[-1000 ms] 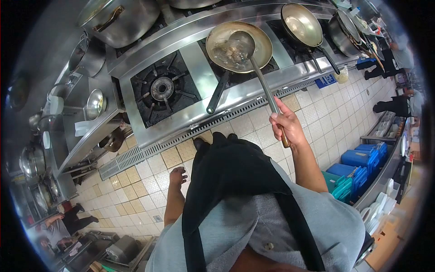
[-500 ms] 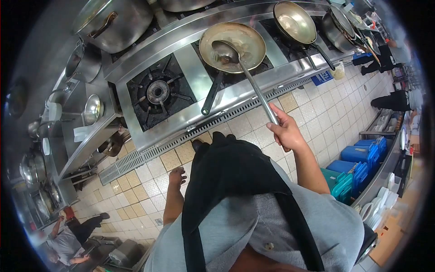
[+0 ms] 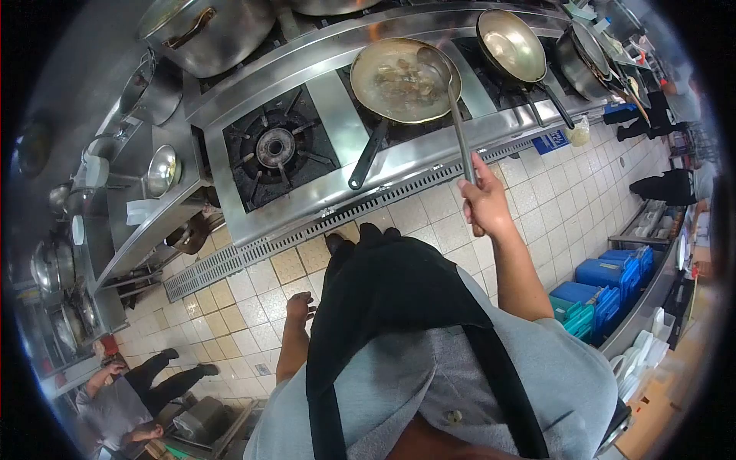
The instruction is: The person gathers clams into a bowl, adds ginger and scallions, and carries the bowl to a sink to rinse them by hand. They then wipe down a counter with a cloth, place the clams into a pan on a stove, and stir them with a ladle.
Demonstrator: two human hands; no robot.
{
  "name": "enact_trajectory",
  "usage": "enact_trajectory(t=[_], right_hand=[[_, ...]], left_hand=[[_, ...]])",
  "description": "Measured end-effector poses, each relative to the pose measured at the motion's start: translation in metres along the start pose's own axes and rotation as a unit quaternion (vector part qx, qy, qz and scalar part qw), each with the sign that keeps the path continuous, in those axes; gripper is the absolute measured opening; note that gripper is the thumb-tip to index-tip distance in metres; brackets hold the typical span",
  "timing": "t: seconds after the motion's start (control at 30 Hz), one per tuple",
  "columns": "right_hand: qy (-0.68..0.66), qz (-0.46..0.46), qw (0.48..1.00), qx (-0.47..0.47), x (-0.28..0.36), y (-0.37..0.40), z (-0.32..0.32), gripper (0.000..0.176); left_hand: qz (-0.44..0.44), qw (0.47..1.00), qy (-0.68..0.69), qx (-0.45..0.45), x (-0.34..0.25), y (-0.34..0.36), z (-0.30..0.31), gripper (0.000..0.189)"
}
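Observation:
My right hand (image 3: 487,204) is closed around the long handle of a metal ladle (image 3: 462,138). The ladle's bowl rests at the right side of a frying pan (image 3: 366,98), which sits on a burner with its black handle pointing toward me. Pale, brownish food pieces (image 3: 406,80) lie in cloudy liquid in the pan; I cannot make out their kind. My left hand (image 3: 300,307) hangs low beside my black apron, holding nothing, its fingers loosely bent and apart.
A bare burner (image 3: 276,148) is left of the pan. Another frying pan (image 3: 512,46) and a pot (image 3: 579,65) stand to the right. A large stockpot (image 3: 207,34) is at the back left. Blue bins (image 3: 598,270) line the right. A co-worker (image 3: 115,406) is at lower left.
The ladle's bowl has moved from the pan's left-middle to its right side, exposing the food. My right hand has shifted slightly along with it. The co-worker at lower left has moved.

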State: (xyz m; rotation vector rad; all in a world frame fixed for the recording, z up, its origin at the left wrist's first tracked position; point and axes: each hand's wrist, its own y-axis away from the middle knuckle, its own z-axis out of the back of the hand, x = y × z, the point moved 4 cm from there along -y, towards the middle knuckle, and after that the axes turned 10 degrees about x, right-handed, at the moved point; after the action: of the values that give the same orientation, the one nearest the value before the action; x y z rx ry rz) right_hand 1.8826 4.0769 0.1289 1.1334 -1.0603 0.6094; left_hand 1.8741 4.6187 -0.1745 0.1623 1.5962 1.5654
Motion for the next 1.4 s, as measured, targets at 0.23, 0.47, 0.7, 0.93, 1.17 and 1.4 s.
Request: enact_trajectory(t=[0.23, 0.47, 0.7, 0.93, 1.17, 1.4], right_hand=[[-0.266, -0.002, 0.96, 0.088, -0.001, 0.006, -0.02, 0.062], [-0.219, 0.001, 0.971, 0.095, 0.009, 0.023, -0.013, 0.066], [-0.076, 0.033, 0.996, 0.036, 0.017, 0.015, 0.005, 0.062], [0.065, 0.057, 0.996, -0.029, 0.016, -0.014, 0.014, 0.062], [-0.094, 0.025, 0.993, 0.067, 0.001, -0.034, 0.002, 0.066], [-0.05, 0.022, 0.994, 0.096, -0.001, -0.023, 0.001, 0.064]], left_hand=[[-0.023, 0.999, -0.035, 0.001, -0.024, 0.0, 0.001, 0.032], [0.019, 0.984, 0.171, -0.043, -0.062, 0.013, -0.002, 0.032], [-0.037, 0.999, 0.016, -0.002, -0.022, -0.019, 0.004, 0.029], [-0.002, 0.998, 0.067, -0.016, -0.059, 0.014, -0.001, 0.032], [0.026, 0.99, 0.135, -0.039, -0.069, 0.028, -0.006, 0.033], [0.015, 0.992, 0.115, -0.041, -0.069, 0.031, -0.005, 0.032]])
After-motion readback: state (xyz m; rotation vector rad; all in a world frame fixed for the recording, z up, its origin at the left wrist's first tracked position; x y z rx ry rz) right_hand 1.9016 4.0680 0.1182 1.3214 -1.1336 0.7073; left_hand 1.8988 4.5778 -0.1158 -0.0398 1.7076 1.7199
